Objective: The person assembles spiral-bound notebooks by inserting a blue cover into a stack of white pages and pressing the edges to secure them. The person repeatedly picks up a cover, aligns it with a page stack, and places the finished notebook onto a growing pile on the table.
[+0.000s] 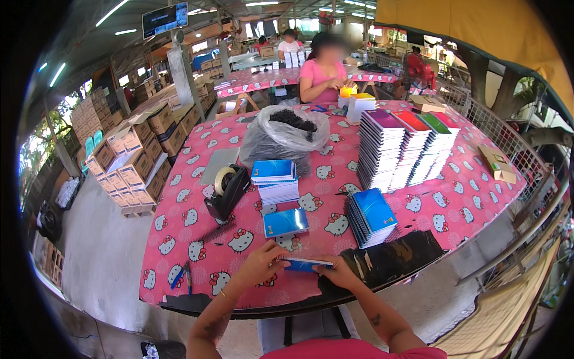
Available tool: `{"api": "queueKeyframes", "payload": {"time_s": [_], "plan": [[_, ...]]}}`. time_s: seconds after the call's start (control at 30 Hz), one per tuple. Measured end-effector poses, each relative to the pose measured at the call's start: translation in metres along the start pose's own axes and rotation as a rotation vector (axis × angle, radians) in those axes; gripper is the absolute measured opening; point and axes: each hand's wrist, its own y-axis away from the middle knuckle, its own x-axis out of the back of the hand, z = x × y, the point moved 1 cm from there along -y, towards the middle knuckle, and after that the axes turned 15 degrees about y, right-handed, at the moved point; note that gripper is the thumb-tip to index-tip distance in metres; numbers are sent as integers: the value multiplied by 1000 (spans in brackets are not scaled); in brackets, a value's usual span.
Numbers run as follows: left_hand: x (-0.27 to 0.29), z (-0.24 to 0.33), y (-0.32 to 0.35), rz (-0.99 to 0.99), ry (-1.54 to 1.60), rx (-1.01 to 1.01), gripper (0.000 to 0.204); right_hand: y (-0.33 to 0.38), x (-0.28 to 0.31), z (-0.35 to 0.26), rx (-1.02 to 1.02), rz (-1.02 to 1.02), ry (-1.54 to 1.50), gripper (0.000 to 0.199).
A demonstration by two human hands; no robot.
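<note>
Near the front edge of the table, a small blue-covered notebook [302, 264] is held low and tilted between both hands. My left hand [263, 263] grips its left end, and my right hand [338, 273] has the right end with the thumb on top. Just beyond lies a short blue notebook stack [286, 222], and behind that a taller blue stack [275, 179] with white page edges. To the right stands a stack of spiral-bound blue notebooks [372, 216]. A dark binding coil [216, 231] rests on the cloth left of the short stack.
Beyond are a black tape dispenser [227, 191], a plastic bag of black coils [284, 134] and tall purple, red and green notebook stacks [379, 149]. Pens [189, 278] lie front left. Black patches [394, 254] cover the pink table's [173, 239] near edge. A co-worker [326, 75] sits opposite.
</note>
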Motion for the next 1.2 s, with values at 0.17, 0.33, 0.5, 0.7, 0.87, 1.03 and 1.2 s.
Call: {"api": "queueKeyframes", "payload": {"time_s": [0.17, 0.33, 0.5, 0.7, 0.87, 1.03, 1.2], "plan": [[-6, -9, 1, -22, -109, 54, 27, 0, -2, 1, -62, -19, 11, 30], [-48, 3, 8, 220, -707, -34, 42, 1, -12, -14, -38, 173, -69, 30], [-69, 1, 30, 264, -698, -5, 41, 0, -14, -21, -73, 190, -124, 32], [-11, 0, -11, 78, -336, -99, 16, -2, -12, -8, -19, 113, -47, 31], [-5, -2, -14, -24, -150, -15, 19, 4, -7, -12, -27, 61, -47, 31], [-2, 2, -16, -64, -67, 4, 22, 6, -7, -6, -9, 38, 0, 31], [-4, 8, -17, -98, -351, 80, 39, 7, -9, -4, -33, 66, -78, 32]]}}
